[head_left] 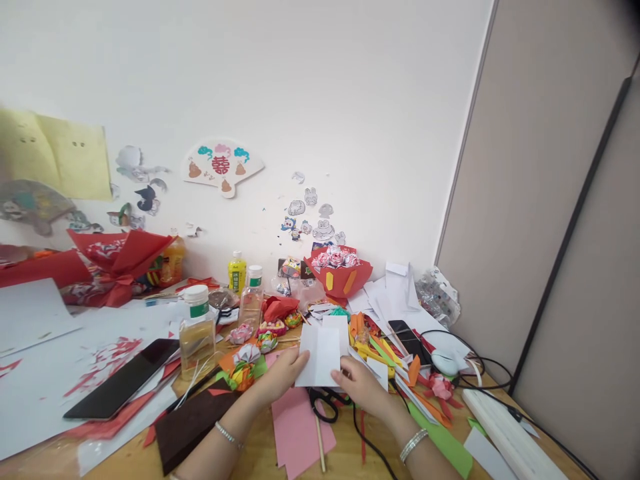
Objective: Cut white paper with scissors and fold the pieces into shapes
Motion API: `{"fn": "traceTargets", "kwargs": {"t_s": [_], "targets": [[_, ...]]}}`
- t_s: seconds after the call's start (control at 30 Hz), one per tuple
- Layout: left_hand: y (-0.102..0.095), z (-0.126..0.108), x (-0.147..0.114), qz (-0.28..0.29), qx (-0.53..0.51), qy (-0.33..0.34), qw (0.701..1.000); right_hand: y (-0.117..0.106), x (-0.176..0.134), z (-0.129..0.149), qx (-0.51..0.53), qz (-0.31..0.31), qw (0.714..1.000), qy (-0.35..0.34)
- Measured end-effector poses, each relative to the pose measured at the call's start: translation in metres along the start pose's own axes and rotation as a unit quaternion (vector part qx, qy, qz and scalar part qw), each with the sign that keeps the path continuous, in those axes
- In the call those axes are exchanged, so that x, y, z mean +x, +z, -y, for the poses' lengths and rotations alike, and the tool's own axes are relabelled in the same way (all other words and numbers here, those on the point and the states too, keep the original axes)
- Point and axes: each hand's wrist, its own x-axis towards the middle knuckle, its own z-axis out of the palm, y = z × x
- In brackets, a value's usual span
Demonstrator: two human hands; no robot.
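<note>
A folded sheet of white paper point(320, 357) is held up over the table between my two hands. My left hand point(291, 371) pinches its left edge, thumb on the near face. At the lower right edge, my right hand point(357, 382) grips it between thumb and fingers. Creases run down the sheet, and one part stands higher at the right. Black-handled scissors point(326, 408) lie just below the paper, their blades hidden. Under them are sheets of pink paper point(295, 437) and a thin wooden stick point(320, 443).
Paper flowers point(245, 353) and clear bottles point(197, 333) stand left of centre. A black tablet point(123, 380) lies further left. At the back is a red bouquet point(340, 277). On the right are a phone point(407, 339), a mouse point(443, 362), cables and a white power strip point(510, 433).
</note>
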Motion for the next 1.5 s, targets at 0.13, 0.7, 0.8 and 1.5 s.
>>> {"fn": "traceTargets", "kwargs": {"t_s": [0.13,0.7,0.8,1.5], "targets": [[-0.008,-0.005,0.001,-0.042,0.005,0.022,0.999,0.002,-0.009,0.014,-0.213,0.063,0.975,-0.02],[-0.052,-0.027,0.024,-0.264,0.156,0.079,0.948,0.009,0.001,-0.011,-0.1,-0.033,0.991,0.084],[-0.064,-0.054,0.03,-0.275,0.177,0.084,0.941,0.007,0.005,-0.017,-0.08,-0.074,0.988,0.111],[-0.029,-0.107,0.026,-0.199,0.178,0.156,0.951,-0.013,-0.012,0.036,0.231,0.012,0.973,0.0]]}}
